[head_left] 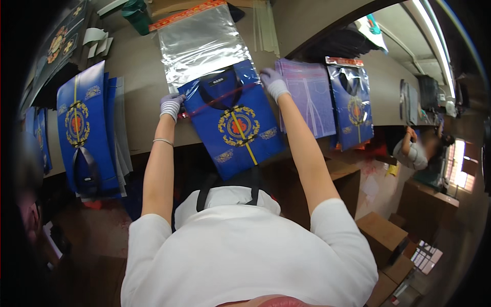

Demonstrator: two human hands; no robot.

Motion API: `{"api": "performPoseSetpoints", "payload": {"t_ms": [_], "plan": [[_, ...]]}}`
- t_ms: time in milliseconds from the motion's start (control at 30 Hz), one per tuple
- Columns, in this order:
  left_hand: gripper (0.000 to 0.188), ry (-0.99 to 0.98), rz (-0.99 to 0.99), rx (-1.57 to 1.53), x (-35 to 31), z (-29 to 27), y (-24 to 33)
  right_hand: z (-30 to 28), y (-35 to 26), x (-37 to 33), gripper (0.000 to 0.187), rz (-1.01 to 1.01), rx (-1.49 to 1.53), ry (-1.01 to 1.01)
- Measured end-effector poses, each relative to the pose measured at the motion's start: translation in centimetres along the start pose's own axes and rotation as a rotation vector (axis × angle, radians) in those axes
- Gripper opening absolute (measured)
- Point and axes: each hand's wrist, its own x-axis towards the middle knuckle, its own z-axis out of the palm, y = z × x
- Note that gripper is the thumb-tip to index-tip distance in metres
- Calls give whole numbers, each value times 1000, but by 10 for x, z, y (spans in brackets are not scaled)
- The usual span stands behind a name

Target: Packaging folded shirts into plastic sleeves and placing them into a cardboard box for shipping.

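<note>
A folded blue garment (pixel 240 128) with a dark collar, a yellow stripe and a round emblem lies in front of me at the table edge. Its collar end is inside a clear plastic bag (pixel 204 46), while the lower end sticks out of the bag's mouth. My left hand (pixel 171 105), in a pale glove with a striped cuff, is closed on the left edge of the bag by its mouth. At the opposite edge, my gloved right hand (pixel 274 83) pinches the bag near the garment's corner. Both hands' fingertips are partly hidden.
Left stands a stack of similar blue garments (pixel 66 128). A purple translucent stack (pixel 307 97) lies to the right, beside a bagged blue garment (pixel 353 107). A green bin (pixel 135 15) is at the back. Cardboard boxes (pixel 381 230) and another person (pixel 414 151) are farther right.
</note>
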Motion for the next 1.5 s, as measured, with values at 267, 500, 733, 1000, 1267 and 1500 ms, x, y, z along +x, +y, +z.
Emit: {"api": "performPoseSetpoints", "payload": {"t_ms": [267,500,733,1000,1267,1500], "plan": [[23,20,134,18,-46,-6,15,16,-2,29,27,21,340,158],[23,-46,297,-29,-115,20,-38,-19,12,-99,25,237,507,291],[17,-306,363,362,-150,9,-110,-6,61,-244,16,314,331,336],[20,-641,251,835,-156,-6,-156,65,120,-375,28,718,644,204],[15,-881,319,356,-213,-47,-70,-14,-47,-329,16,465,1134,389],[20,-874,178,114,-251,-36,-54,-140,-194,-268,23,-404,96,106]]}}
